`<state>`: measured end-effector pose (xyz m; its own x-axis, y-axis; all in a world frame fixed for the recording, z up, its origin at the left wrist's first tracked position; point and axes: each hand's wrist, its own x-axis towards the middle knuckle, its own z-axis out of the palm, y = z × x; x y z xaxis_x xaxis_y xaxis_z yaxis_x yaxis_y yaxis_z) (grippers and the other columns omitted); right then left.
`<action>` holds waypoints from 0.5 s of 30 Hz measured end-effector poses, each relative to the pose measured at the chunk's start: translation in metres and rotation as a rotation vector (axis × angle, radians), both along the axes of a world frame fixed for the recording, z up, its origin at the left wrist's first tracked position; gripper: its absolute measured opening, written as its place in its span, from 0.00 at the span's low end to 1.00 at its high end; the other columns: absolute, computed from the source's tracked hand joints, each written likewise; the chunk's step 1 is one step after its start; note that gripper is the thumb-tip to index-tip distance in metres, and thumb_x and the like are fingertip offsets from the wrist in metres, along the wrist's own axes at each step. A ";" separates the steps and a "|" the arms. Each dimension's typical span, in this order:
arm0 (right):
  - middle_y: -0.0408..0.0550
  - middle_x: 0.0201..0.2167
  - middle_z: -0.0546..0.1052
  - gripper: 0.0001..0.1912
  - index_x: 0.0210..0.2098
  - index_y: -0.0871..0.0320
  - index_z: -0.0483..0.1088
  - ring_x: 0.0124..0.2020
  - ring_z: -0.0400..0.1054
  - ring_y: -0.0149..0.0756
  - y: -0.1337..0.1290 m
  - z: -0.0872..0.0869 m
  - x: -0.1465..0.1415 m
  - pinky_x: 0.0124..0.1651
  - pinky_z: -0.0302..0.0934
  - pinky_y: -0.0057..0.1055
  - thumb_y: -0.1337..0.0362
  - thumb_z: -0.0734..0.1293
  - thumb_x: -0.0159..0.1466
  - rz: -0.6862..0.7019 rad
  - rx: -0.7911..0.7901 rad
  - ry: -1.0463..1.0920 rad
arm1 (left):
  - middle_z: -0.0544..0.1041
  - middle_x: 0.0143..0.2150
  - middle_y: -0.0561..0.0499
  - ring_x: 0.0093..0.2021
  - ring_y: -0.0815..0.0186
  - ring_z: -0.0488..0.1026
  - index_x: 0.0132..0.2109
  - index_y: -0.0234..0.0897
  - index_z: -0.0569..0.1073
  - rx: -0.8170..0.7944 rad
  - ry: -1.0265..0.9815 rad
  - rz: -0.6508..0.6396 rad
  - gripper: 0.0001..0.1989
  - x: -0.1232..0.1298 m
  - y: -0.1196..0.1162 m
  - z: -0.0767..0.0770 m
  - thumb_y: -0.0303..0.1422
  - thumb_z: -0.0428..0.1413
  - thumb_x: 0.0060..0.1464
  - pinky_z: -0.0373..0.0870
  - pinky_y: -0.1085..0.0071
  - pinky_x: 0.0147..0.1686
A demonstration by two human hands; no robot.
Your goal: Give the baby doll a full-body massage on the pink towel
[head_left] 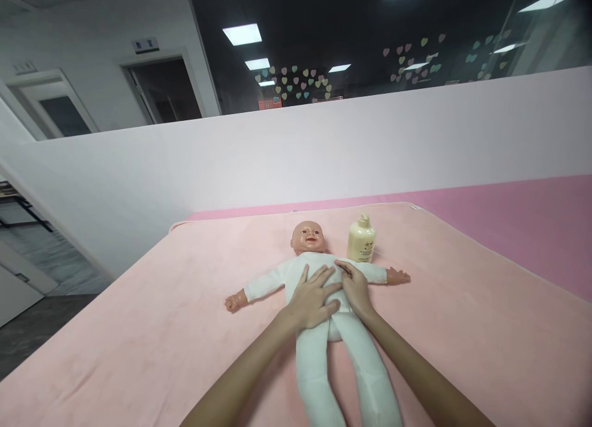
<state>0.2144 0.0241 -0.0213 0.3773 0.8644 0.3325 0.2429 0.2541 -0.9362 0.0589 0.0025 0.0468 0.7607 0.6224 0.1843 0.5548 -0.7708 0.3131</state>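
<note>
A baby doll (309, 237) in a white bodysuit lies on its back on a pink blanket (161, 328), head away from me and arms spread wide. My left hand (314, 296) rests flat on the doll's chest and belly, fingers spread. Beside it, on the right part of the chest, my right hand (355, 286) has its fingers closed together in a pinch at the suit's cloth; what lies between the fingertips is too small to make out. A pale yellow pump bottle (361, 239) stands just above the doll's arm on the right.
Behind the blanket rises a low white wall (296, 155), with a dark window (351, 38) bearing heart stickers above it. A pink surface (531, 229) shows at the right. Doorways are at the far left.
</note>
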 end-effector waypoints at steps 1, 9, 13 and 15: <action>0.54 0.44 0.74 0.18 0.41 0.61 0.71 0.47 0.67 0.42 -0.001 0.001 -0.001 0.54 0.57 0.42 0.64 0.55 0.56 -0.003 0.004 -0.009 | 0.50 0.67 0.50 0.67 0.55 0.43 0.60 0.52 0.60 0.014 -0.018 0.059 0.24 0.001 0.002 -0.002 0.42 0.48 0.56 0.32 0.43 0.61; 0.55 0.47 0.73 0.21 0.45 0.60 0.69 0.49 0.65 0.44 -0.009 0.008 -0.008 0.55 0.56 0.45 0.54 0.56 0.61 -0.010 0.004 -0.081 | 0.50 0.66 0.43 0.66 0.49 0.43 0.62 0.46 0.58 0.031 -0.229 0.459 0.29 -0.003 0.019 -0.022 0.46 0.50 0.54 0.38 0.39 0.59; 0.54 0.47 0.73 0.18 0.42 0.59 0.72 0.52 0.64 0.43 -0.015 0.015 -0.012 0.59 0.53 0.47 0.56 0.59 0.60 0.054 0.078 -0.072 | 0.54 0.65 0.42 0.66 0.51 0.46 0.62 0.41 0.56 0.003 -0.291 0.543 0.27 -0.012 0.032 -0.030 0.44 0.45 0.58 0.40 0.43 0.60; 0.52 0.43 0.76 0.14 0.37 0.58 0.74 0.51 0.66 0.43 -0.021 0.021 -0.015 0.61 0.48 0.49 0.57 0.60 0.60 0.178 0.156 -0.126 | 0.58 0.63 0.42 0.65 0.55 0.50 0.61 0.39 0.58 -0.007 -0.354 0.557 0.24 -0.017 0.039 -0.036 0.39 0.42 0.60 0.42 0.47 0.61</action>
